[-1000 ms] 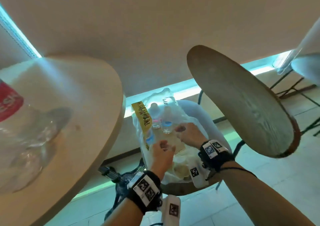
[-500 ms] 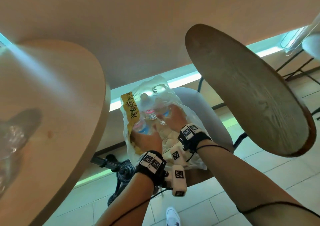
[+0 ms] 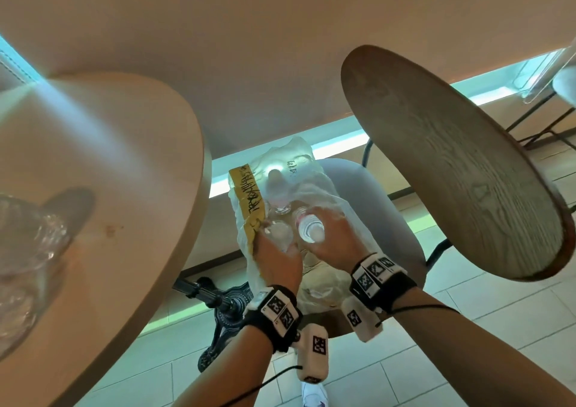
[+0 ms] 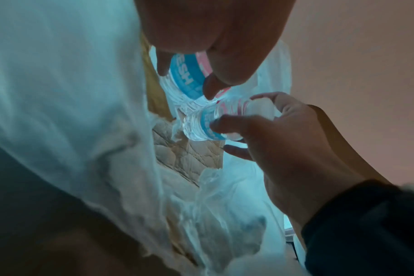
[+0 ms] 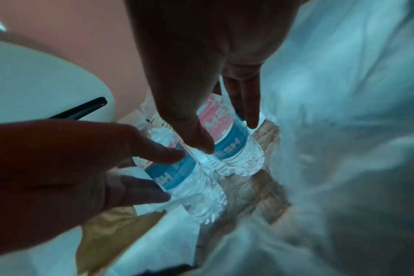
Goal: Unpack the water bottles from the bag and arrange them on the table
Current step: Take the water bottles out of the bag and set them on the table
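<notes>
Reaching into the clear plastic bag [image 3: 314, 194], both hands are wrapped around water bottles. The left hand [image 3: 276, 258] has its thumb and fingers curled round one water bottle [image 5: 177, 179], low down on its blue and pink label. The right hand [image 3: 335, 241] grips a second water bottle [image 3: 308, 229] the same way, and its white cap end points up toward the head camera. In the wrist views the two bottles sit side by side, touching, with the bag's crinkly plastic all around them and brown crumpled paper [image 4: 189, 153] under them.

Half a second ago the hands were deeper in the bag and the bottles were mostly hidden. Now the right hand's bottle has come up higher and its cap end shows clearly. A second ago the fingers were only at the bottle tops.

A yellow strip with black writing [image 3: 249, 201] runs down the bag's left side, just beside the left hand. More bottles [image 3: 280, 201] stand further back in the bag. The bag rests on a grey chair [image 3: 367, 194].

To the left is the light round table [image 3: 124, 163], with a see-through bottle [image 3: 25, 250] on it at the edge of the picture. To the right is a dark wooden round table [image 3: 452, 163]. Beyond is the pale wall [image 3: 249, 48].
</notes>
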Motion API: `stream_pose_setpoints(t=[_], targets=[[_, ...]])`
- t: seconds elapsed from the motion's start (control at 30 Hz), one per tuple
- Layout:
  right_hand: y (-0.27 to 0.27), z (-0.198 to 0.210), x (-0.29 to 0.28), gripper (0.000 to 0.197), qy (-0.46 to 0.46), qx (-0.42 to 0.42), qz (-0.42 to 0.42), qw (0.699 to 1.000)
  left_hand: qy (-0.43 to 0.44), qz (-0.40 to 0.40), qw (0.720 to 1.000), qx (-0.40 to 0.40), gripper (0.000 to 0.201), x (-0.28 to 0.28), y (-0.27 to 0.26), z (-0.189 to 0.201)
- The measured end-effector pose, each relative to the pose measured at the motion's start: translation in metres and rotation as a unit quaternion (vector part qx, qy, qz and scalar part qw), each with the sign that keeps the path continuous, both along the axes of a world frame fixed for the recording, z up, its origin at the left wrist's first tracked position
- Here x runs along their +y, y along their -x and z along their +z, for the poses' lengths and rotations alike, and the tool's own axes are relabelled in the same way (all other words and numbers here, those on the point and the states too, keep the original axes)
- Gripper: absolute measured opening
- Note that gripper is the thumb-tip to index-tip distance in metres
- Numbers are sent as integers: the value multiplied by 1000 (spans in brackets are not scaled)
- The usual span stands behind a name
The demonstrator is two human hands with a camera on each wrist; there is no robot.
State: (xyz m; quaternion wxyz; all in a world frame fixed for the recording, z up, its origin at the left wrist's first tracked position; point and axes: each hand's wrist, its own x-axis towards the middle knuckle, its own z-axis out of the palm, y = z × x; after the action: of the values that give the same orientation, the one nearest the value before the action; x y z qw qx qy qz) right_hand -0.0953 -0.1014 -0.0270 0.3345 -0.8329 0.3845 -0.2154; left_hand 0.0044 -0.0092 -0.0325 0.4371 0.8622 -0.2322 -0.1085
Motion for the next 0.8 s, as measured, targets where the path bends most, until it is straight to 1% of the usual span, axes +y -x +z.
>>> stream_pose_setpoints(t=[0.07,0.17,0.23,0.33,0.4,0.47,0.57,0.63,0.7,0.8], targets=[[12,-5,6,51,18,-14,20,1000,-10,-40,999,12,62,4,1,2],[29,2,13,51,26,-31,22,999,-15,-113,993,35,58,12,7,14],[40,16,18,55,25,-34,19,999,-2,-140,989,46,59,21,12,27],[56,49,25,60,25,-49,8,998,37,-160,984,68,63,38,19,59],[65,79,31,60,36,-47,-4,998,65,-170,981,61,64,52,24,89],[71,116,39,60,49,-55,6,997,100,-181,978,34,66,67,28,124],[70,182,56,66,91,-81,33,992,125,-195,973,-13,67,92,33,186],[65,227,66,68,95,-114,53,988,145,-198,968,-54,69,111,34,229],[56,268,75,64,97,-156,77,980,180,-186,962,-91,68,130,32,267],[35,316,82,47,92,-246,127,957,212,-166,954,-133,62,158,23,312]])
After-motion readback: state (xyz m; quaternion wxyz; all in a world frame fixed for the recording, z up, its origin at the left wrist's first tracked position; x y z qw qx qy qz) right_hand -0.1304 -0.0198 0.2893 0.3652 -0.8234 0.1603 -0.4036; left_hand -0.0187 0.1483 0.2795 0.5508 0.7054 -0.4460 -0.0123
